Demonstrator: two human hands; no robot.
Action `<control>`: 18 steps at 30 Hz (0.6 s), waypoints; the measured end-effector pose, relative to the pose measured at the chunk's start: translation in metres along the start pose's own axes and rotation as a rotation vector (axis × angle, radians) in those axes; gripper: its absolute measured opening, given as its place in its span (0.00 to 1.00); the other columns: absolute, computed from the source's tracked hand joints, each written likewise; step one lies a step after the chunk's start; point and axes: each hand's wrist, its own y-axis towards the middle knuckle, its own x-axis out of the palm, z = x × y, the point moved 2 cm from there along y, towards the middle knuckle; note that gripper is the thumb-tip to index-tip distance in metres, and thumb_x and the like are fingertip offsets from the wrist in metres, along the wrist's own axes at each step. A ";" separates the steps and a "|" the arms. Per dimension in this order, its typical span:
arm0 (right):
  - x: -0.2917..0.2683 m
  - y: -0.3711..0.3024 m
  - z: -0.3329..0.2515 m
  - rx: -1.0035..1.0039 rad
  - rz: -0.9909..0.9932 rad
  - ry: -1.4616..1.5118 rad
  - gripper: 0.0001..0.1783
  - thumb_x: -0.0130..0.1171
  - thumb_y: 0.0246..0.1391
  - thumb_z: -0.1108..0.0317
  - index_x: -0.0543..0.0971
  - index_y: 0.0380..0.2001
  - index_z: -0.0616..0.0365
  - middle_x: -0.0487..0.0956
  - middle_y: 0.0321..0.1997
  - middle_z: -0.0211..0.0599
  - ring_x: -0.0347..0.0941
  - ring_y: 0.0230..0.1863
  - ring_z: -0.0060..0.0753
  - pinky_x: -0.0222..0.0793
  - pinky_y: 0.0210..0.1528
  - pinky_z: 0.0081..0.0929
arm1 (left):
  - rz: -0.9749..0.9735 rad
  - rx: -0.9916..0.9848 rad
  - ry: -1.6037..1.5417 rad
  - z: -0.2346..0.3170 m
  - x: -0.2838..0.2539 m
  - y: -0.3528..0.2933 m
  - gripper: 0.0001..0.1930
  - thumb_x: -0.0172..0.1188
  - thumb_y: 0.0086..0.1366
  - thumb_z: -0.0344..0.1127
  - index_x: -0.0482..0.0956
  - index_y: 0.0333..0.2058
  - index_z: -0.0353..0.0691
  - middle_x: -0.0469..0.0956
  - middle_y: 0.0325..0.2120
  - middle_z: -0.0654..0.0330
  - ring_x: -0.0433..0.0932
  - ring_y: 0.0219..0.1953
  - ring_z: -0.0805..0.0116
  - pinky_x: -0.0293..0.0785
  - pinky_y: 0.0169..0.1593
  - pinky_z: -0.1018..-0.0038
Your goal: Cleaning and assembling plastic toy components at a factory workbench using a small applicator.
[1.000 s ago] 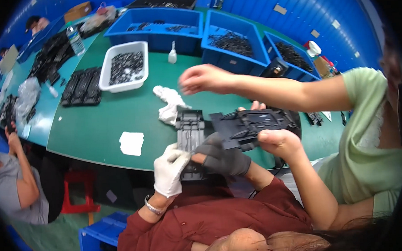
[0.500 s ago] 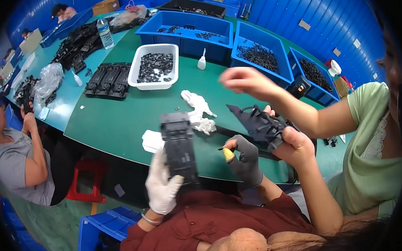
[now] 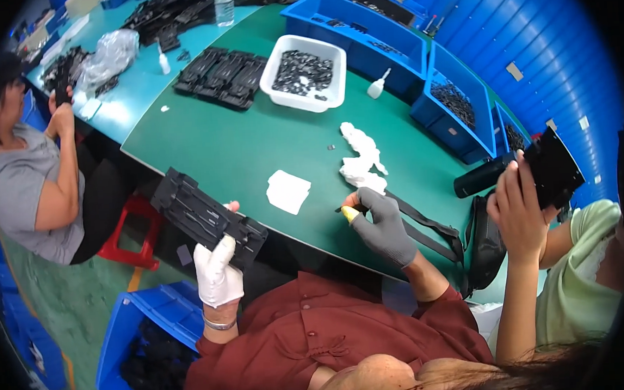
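My left hand (image 3: pixel 219 274), in a white glove, grips a long black moulded plastic part (image 3: pixel 199 213). The part is tilted over the table's near edge, with its ribbed, slotted face showing. My right hand (image 3: pixel 383 226) wears a grey glove with a yellow cover on one fingertip. Thumb and forefinger pinch a small dark piece (image 3: pixel 339 210), too small to make out. Between my hands a white sheet (image 3: pixel 288 192) lies on the green table (image 3: pixel 232 150). Crumpled white cloth (image 3: pixel 361 157) rests just beyond my right hand.
A white tub (image 3: pixel 269 84) of small black pieces stands beyond, beside stacked black parts (image 3: pixel 221 78). Blue bins (image 3: pixel 457 139) line the far side. At right a co-worker's hands hold a black part (image 3: pixel 552 168) above a black bag (image 3: pixel 485 246). A blue crate (image 3: pixel 115 346) is below left.
My left hand has swung the black part leftward and tilted it from upright. My right hand keeps its pinch. The co-worker's part has moved right and up. The whole view has shifted.
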 end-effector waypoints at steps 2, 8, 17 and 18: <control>0.006 0.015 -0.007 -0.076 -0.079 -0.131 0.05 0.58 0.58 0.72 0.77 0.37 0.62 0.75 0.31 0.44 0.74 0.33 0.43 0.68 0.36 0.37 | 0.019 0.018 -0.042 0.003 -0.006 0.003 0.28 0.56 0.69 0.26 0.62 0.66 0.32 0.73 0.59 0.48 0.75 0.60 0.53 0.75 0.63 0.57; 0.038 0.047 -0.011 -0.175 -0.102 -0.236 0.04 0.59 0.56 0.73 0.75 0.34 0.61 0.77 0.33 0.46 0.75 0.35 0.52 0.68 0.36 0.44 | -0.046 0.002 -0.317 0.004 -0.017 -0.002 0.35 0.57 0.70 0.29 0.52 0.72 0.42 0.71 0.58 0.46 0.69 0.66 0.42 0.72 0.61 0.33; 0.064 0.077 -0.008 -0.220 -0.101 -0.330 0.05 0.60 0.51 0.74 0.75 0.33 0.59 0.75 0.32 0.43 0.75 0.36 0.50 0.70 0.35 0.45 | -0.032 0.059 -0.195 -0.012 -0.039 0.000 0.42 0.60 0.71 0.36 0.42 0.75 0.46 0.71 0.57 0.50 0.73 0.61 0.54 0.80 0.56 0.43; 0.066 0.078 -0.009 -0.231 -0.091 -0.345 0.06 0.60 0.51 0.75 0.75 0.33 0.59 0.75 0.32 0.42 0.75 0.36 0.50 0.70 0.35 0.45 | -0.032 0.052 -0.202 -0.013 -0.040 0.000 0.42 0.59 0.72 0.34 0.41 0.75 0.46 0.70 0.57 0.51 0.73 0.60 0.55 0.81 0.56 0.45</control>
